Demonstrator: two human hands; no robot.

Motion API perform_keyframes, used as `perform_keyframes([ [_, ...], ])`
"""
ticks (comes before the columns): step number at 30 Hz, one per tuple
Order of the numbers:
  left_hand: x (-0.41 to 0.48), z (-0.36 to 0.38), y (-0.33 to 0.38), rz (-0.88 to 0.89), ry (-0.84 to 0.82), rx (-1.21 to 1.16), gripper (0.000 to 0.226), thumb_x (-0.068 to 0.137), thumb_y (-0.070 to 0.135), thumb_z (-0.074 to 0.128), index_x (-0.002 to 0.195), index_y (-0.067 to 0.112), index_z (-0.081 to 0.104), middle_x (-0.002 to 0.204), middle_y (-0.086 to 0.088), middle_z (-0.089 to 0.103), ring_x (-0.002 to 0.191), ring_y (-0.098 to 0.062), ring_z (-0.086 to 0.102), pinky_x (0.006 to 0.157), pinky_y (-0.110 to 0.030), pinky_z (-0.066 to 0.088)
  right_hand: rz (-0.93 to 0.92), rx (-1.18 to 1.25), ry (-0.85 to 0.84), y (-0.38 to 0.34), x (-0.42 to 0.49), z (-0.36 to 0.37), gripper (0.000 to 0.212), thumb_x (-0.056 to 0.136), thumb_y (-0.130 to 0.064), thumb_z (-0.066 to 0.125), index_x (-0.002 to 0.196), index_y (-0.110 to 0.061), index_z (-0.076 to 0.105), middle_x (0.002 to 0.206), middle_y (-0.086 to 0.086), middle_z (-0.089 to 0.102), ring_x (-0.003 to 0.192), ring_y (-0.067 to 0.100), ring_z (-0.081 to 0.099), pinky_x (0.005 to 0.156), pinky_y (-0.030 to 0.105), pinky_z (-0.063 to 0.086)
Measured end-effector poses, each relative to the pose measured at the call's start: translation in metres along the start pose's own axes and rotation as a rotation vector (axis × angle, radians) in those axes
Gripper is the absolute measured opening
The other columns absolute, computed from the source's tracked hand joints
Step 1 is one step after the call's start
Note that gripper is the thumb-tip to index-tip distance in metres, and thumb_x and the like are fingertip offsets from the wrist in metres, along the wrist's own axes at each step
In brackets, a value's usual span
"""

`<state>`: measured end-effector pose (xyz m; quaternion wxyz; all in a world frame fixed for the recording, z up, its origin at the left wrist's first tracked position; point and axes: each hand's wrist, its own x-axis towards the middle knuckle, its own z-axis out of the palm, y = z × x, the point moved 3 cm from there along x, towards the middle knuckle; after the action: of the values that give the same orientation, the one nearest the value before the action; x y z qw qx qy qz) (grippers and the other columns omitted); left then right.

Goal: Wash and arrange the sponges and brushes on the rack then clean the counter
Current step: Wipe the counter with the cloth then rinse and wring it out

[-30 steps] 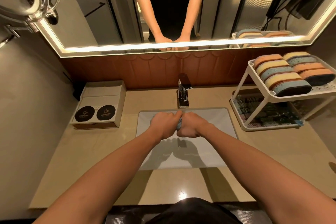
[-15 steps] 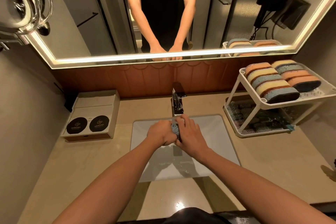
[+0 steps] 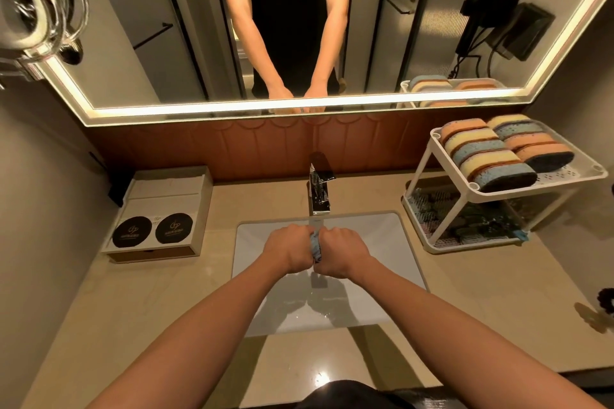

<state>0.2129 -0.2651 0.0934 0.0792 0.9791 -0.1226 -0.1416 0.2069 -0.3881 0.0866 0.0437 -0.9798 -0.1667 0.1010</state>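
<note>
Beige stone counter (image 3: 481,302) runs the full width of a small bathroom, glossy enough to catch a ceiling light at its near edge. A white rectangular sink (image 3: 392,242) is set into its middle, with a square chrome faucet (image 3: 319,189) at the far rim. Behind it rises a brown panelled backsplash (image 3: 232,146), and above that a wide mirror (image 3: 149,26) edged with a glowing light strip. The mirror reflects the person's forearms and a black wall-mounted hair dryer (image 3: 481,16). A round chrome mirror on an arm (image 3: 33,10) juts in at far left.

On the counter's left sits a white box (image 3: 166,189) with two black round labels on top. On the right stands a white two-tier rack (image 3: 578,173). Its top shelf holds two rows of sponges (image 3: 491,156) in orange, yellow and blue, set on edge and touching. The lower shelf holds dark scrubbing pieces (image 3: 471,219), too indistinct to tell apart.

Over the sink, just near of the faucet spout, the left hand (image 3: 289,251) and right hand (image 3: 342,256) are pressed knuckle to knuckle. Both fists are curled tight round a blue sponge (image 3: 315,247), only a crumpled strip of which shows between them.
</note>
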Motion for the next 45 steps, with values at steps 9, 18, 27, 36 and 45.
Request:
perform_keyframes([
  [9,0.0,0.009,0.008,0.155,0.149,0.241,0.047,0.084,0.021,0.061,0.127,0.02,0.042,0.096,-0.008,0.07,0.083,-0.033,0.067,0.062,-0.034,0.038,0.066,0.189,-0.202,0.005,-0.003,-0.002,0.027,0.064,-0.038,0.064,0.08,-0.017,0.064,0.075,0.002,0.065,0.068,0.023,0.063,0.061,0.032,0.052],
  [18,0.003,0.007,0.011,0.219,0.213,0.365,0.05,0.089,0.018,0.059,0.134,0.018,0.038,0.095,-0.008,0.071,0.078,-0.033,0.069,0.054,-0.033,0.032,0.044,0.395,-0.308,0.008,-0.002,-0.008,0.02,0.06,-0.034,0.065,0.056,-0.02,0.051,0.063,0.001,0.055,0.059,0.019,0.046,0.058,0.033,0.042],
  [27,-0.002,0.006,0.009,0.208,0.241,0.385,0.044,0.089,0.018,0.059,0.128,0.019,0.039,0.094,-0.006,0.071,0.076,-0.03,0.069,0.054,-0.033,0.037,0.041,0.344,-0.306,0.007,-0.005,-0.01,0.023,0.063,-0.038,0.063,0.069,-0.017,0.058,0.071,0.001,0.063,0.064,0.021,0.054,0.06,0.034,0.046],
  [36,-0.002,0.019,-0.011,-0.134,0.294,-0.146,0.05,0.069,0.046,0.079,0.108,0.027,0.055,0.111,-0.001,0.048,0.101,-0.023,0.053,0.082,-0.037,0.047,0.018,0.421,0.16,0.015,-0.02,0.001,0.073,0.073,-0.039,0.078,0.136,-0.027,0.041,0.125,-0.002,0.052,0.116,0.019,0.048,0.093,0.034,0.05],
  [45,-0.01,0.035,-0.01,-0.213,0.098,-1.192,0.049,0.077,0.023,0.084,0.122,0.019,0.064,0.111,0.0,0.074,0.106,-0.024,0.07,0.09,-0.038,0.058,0.112,1.475,-0.016,0.022,-0.014,-0.001,0.041,0.088,-0.03,0.076,0.126,-0.026,0.061,0.115,0.0,0.073,0.105,0.014,0.071,0.085,0.028,0.061],
])
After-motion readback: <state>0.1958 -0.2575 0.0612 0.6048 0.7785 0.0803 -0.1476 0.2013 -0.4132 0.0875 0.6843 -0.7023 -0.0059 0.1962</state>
